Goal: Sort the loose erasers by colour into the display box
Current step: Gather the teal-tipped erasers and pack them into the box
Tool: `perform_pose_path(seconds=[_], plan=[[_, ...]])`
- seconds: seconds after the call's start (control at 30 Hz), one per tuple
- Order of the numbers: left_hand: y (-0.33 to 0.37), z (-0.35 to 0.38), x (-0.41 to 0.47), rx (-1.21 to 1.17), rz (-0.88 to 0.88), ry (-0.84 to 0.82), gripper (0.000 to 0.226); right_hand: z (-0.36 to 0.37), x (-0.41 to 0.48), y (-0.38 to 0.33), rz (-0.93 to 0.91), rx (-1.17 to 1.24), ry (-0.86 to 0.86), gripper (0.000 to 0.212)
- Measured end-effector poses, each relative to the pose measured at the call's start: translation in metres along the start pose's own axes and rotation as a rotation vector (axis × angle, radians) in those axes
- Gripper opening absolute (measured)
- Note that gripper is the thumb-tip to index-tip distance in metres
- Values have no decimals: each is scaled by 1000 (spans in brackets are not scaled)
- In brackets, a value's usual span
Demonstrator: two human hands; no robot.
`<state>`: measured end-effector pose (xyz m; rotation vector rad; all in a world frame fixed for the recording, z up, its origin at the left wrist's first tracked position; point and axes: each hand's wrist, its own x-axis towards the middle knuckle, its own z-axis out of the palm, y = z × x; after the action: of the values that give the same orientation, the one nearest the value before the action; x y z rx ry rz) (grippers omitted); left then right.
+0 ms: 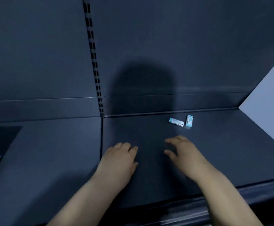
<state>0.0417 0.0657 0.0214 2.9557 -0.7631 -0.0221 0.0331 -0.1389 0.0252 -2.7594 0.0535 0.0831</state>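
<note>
Two erasers (pixel 176 122) (pixel 189 121) teal-and-white; shelf (pixel 230 152) dark navy; panel (pixel 268 101) pale grey.

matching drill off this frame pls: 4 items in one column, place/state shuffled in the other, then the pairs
Items:
1. left hand
2. right hand
3. flat eraser
4. angled eraser

Places/states:
A. at the right edge of the pair, long axis running away from the camera
B. fingers spread, empty, nearer the erasers
C. lying crosswise on the shelf
D. fingers curled, beside the shelf seam

Pairs: 1-D, 2-B, 3-C, 4-A
</note>
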Motion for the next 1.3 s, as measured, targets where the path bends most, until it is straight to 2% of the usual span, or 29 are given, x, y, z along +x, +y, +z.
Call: perform_pose_path(seconds=[0.27, 0.37, 0.53, 0.7, 0.77, 0.9, 0.97, 1.03, 1.1, 1.2, 1.3], plan=[[63, 4, 34, 2, -167, 2, 55, -36, 78, 74, -20, -37, 83, 29], [84, 10, 39, -15, -247, 9, 56, -30, 103, 87, -53, -99, 22, 33], [107, 16, 36, -57, -365, 0, 55, -15, 116, 85, -164, -219, -12, 27], [115, 21, 39, -127, -448, -19, 53, -1, 76, 50, -265, -170, -141, 46], [113, 22, 43, -98, -455, -33, 53, -2, 65, 49, -305, -106, -192, 47], [107, 20, 55, -56, -426, -39, 51, -34, 91, 101, -212, -90, 5, 47], [109, 19, 63, -52, -400, -50, 50, -47, 112, 136, -80, -121, 0, 62], [110, 21, 70, -35, -374, -58, 49, -49, 126, 155, -33, -91, -101, 77], [109, 22, 74, -26, -353, -60, 50, -45, 129, 159, -58, -47, -126, 74], [98, 20, 72, -45, -353, -30, 50, -40, 124, 153, -135, 50, -37, 60], [82, 16, 67, -97, -372, 17, 52, -37, 106, 126, -315, 279, -66, 52]])
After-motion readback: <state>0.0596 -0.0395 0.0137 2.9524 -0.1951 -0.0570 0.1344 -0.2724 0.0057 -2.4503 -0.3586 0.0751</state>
